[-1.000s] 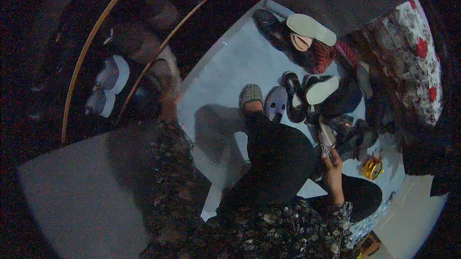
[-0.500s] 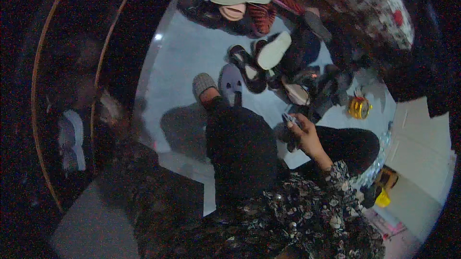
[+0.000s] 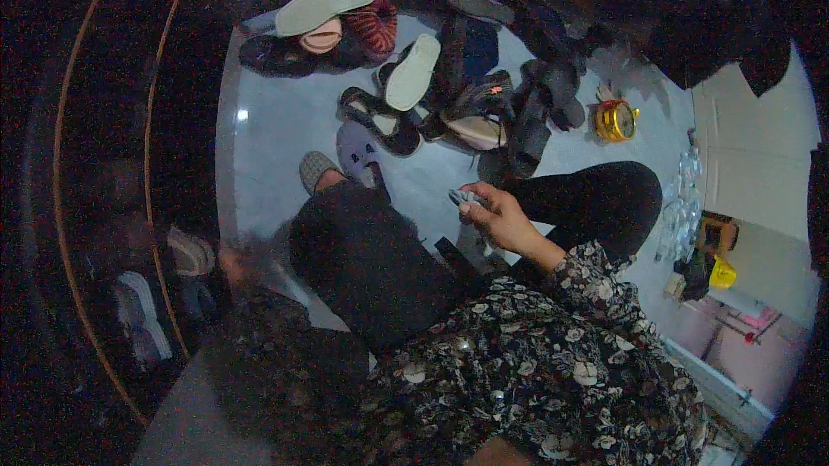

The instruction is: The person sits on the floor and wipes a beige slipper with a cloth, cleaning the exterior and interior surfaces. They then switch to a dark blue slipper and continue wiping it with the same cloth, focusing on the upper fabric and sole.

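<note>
My right hand [image 3: 503,220] is above the floor beside my bent right leg, fingers closed on a small grey, crumpled-looking thing [image 3: 466,197] whose kind I cannot make out. On the left, my left hand [image 3: 235,266] is dim and smeared by motion, so its fingers do not show clearly. It is near a light-coloured shoe [image 3: 192,252] on the dark shelf [image 3: 164,207]. Grey-white shoes [image 3: 142,319] stand lower on that shelf. On the floor ahead are a lilac slipper [image 3: 356,148] with a face on it and a black shoe [image 3: 380,123].
A pile of shoes lies ahead, with an upturned pale-soled shoe [image 3: 413,73], a white-soled shoe [image 3: 325,6] and a red striped slipper [image 3: 373,30]. A gold round clock-like object [image 3: 614,120] stands at the right. Clear plastic bottles [image 3: 682,202] and a yellow thing [image 3: 723,272] are farther right.
The view has shifted, so the floor shoes appear farther left and higher. My left hand has drawn slightly away from the light shoe on the shelf. My right hand still holds the small grey thing.
</note>
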`<control>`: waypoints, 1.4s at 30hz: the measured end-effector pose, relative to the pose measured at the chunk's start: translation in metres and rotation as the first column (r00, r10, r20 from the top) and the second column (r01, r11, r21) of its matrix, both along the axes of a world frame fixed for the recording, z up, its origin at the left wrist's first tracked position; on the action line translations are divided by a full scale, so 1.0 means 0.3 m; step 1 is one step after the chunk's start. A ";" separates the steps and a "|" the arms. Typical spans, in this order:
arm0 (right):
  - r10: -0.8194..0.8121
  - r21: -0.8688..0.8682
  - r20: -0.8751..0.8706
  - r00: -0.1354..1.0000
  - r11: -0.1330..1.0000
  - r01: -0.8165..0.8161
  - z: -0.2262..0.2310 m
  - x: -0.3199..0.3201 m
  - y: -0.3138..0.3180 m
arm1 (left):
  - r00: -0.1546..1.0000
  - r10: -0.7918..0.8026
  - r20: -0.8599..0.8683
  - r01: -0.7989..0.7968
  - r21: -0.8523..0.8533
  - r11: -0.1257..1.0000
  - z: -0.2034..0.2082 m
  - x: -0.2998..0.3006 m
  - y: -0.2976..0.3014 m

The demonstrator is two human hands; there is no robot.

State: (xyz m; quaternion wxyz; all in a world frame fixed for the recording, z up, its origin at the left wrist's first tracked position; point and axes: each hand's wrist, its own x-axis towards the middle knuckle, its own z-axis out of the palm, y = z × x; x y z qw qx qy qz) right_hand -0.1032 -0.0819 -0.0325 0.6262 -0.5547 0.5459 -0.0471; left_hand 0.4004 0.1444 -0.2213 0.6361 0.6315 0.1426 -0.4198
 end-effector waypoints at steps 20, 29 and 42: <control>-0.300 -0.219 0.439 0.847 0.879 0.425 0.268 -0.289 -0.156 | 0.774 -0.535 0.339 0.564 0.016 0.826 0.608 -0.197 -0.795; -0.447 -0.047 0.766 0.461 0.676 0.735 0.391 -0.438 -0.262 | -0.003 -0.896 0.445 0.836 0.493 0.242 0.820 -0.704 -1.207; -0.573 0.072 0.687 0.448 0.666 0.742 0.500 -0.383 -0.162 | 0.040 -0.923 0.382 0.791 0.553 0.263 0.023 -1.071 -1.390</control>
